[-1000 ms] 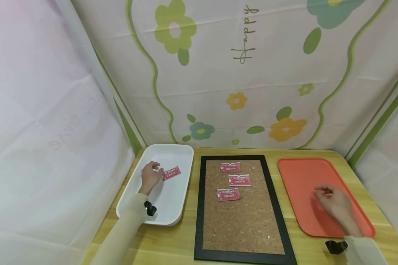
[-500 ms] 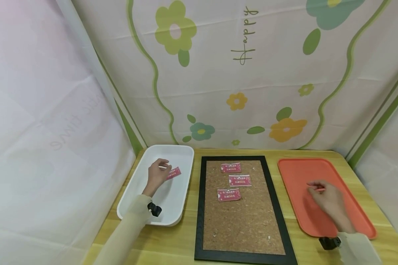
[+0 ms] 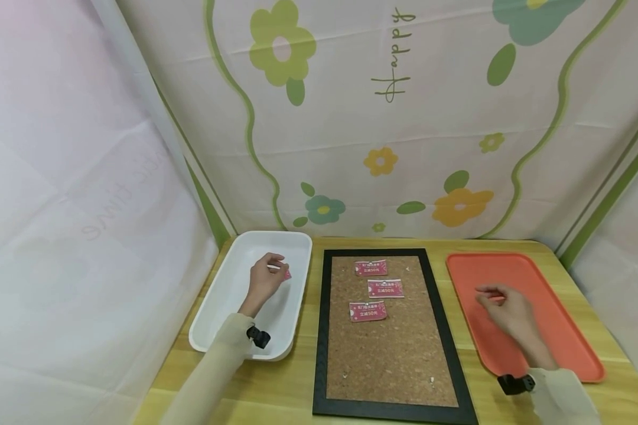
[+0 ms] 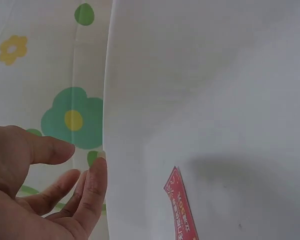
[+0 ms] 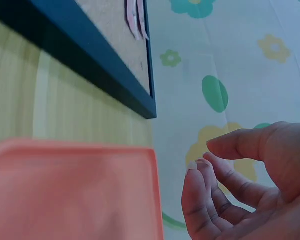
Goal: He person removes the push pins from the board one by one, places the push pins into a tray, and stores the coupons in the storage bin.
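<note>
My left hand (image 3: 266,278) hovers over the white basin (image 3: 206,319), thumb and fingers apart with nothing visible between them. Below it a pink coupon (image 4: 182,207) with white and yellow print lies in the basin; in the head view the hand covers most of that coupon. Above the orange tray (image 3: 555,333) is my right hand (image 3: 513,313), its fingers loosely bent. The right wrist view shows its thumb close to the fingertips (image 5: 194,182), and no object shows there. Three pink coupons, upper (image 3: 371,268), middle (image 3: 385,288) and lower (image 3: 368,311), hang on the cork board (image 3: 390,354).
The board's black frame (image 3: 323,330) stands between basin and tray on the wooden table (image 3: 295,389). Small shiny pins (image 3: 432,379) dot the cork's lower part. A flower-printed cloth (image 3: 340,130) rises behind the table, and white cloth (image 3: 85,236) closes off the left side.
My left hand has moved right over the basin, covering more of the coupon in the head view. My right hand has shifted left across the orange tray. The board's coupons have stayed put.
</note>
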`<state>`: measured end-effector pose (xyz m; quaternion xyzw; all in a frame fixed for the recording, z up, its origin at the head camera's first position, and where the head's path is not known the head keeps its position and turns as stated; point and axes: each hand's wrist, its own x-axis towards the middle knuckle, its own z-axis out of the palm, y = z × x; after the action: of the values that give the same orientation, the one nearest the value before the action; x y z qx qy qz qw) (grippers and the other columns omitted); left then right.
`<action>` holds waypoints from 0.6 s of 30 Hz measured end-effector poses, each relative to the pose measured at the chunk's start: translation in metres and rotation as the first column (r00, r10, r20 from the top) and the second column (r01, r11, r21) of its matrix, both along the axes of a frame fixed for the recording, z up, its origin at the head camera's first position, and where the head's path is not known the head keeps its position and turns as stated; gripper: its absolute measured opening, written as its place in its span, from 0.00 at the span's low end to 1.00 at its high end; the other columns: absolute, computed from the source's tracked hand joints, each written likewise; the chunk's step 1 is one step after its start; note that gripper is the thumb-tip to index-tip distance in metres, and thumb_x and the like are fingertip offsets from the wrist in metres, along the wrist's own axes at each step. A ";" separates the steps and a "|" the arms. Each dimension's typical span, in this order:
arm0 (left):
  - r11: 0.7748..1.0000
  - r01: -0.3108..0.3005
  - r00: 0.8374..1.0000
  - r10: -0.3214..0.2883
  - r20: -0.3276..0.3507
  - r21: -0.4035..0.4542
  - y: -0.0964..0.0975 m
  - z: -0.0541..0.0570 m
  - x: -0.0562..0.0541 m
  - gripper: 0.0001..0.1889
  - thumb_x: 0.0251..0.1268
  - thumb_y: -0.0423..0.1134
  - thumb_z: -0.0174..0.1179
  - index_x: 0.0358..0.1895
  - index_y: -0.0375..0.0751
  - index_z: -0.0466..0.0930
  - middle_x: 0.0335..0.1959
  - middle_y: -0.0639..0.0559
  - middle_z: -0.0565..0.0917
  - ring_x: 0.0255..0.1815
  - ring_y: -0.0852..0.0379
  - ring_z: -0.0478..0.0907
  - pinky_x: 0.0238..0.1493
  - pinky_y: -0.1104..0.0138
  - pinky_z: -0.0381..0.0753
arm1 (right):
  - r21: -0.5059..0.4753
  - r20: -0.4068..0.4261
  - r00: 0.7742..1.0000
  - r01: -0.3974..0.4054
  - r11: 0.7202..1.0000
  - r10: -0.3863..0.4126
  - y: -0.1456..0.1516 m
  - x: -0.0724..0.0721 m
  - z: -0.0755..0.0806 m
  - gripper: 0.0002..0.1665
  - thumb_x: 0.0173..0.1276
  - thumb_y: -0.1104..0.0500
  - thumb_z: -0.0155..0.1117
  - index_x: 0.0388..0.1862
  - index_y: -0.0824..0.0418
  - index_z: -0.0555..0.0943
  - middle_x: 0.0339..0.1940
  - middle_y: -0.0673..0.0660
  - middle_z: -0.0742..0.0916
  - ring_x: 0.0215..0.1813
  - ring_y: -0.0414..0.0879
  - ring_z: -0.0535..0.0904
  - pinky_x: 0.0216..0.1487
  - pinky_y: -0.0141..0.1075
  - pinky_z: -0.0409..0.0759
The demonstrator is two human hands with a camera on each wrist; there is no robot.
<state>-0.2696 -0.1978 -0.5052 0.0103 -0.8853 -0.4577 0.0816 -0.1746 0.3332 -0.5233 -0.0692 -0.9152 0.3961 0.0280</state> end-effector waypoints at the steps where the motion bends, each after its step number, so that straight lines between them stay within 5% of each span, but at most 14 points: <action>1: 1.000 0.007 1.000 -0.007 0.003 0.009 0.001 0.000 0.001 0.17 0.72 0.38 0.65 0.58 0.34 0.82 0.47 0.36 0.88 0.45 0.41 0.89 0.39 0.59 0.89 | -0.010 0.003 1.000 -0.003 1.000 0.003 -0.002 0.000 0.001 0.31 0.81 0.43 0.56 0.67 0.65 0.78 0.58 0.69 0.83 0.37 0.42 0.86 0.31 0.40 0.87; 8: 0.999 0.041 0.999 -0.041 -0.005 0.032 0.015 0.001 0.005 0.17 0.72 0.37 0.65 0.59 0.33 0.82 0.47 0.37 0.87 0.44 0.43 0.89 0.36 0.62 0.89 | -0.040 -0.013 1.000 -0.013 0.999 0.012 -0.014 -0.004 0.004 0.27 0.82 0.47 0.56 0.67 0.65 0.78 0.57 0.70 0.83 0.40 0.50 0.88 0.33 0.39 0.88; 14: 0.999 0.025 0.999 -0.025 -0.019 -0.023 0.030 0.004 0.009 0.16 0.71 0.39 0.66 0.57 0.37 0.83 0.47 0.41 0.89 0.46 0.45 0.89 0.54 0.49 0.81 | -0.045 -0.011 1.000 -0.019 0.999 0.019 -0.025 -0.009 0.006 0.26 0.81 0.48 0.57 0.67 0.65 0.78 0.56 0.68 0.84 0.43 0.54 0.87 0.34 0.38 0.88; 18: 0.999 0.050 0.998 -0.050 -0.036 -0.013 0.040 0.007 0.010 0.16 0.71 0.39 0.66 0.57 0.37 0.83 0.46 0.42 0.89 0.44 0.46 0.90 0.51 0.49 0.84 | -0.059 -0.002 1.000 -0.014 0.998 0.014 -0.034 -0.012 0.009 0.26 0.81 0.49 0.58 0.66 0.66 0.78 0.54 0.67 0.84 0.44 0.53 0.86 0.35 0.39 0.88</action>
<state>-0.2597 -0.1580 -0.4979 -0.0207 -0.8865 -0.4542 0.0862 -0.1868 0.2994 -0.5141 -0.0632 -0.9035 0.4232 0.0238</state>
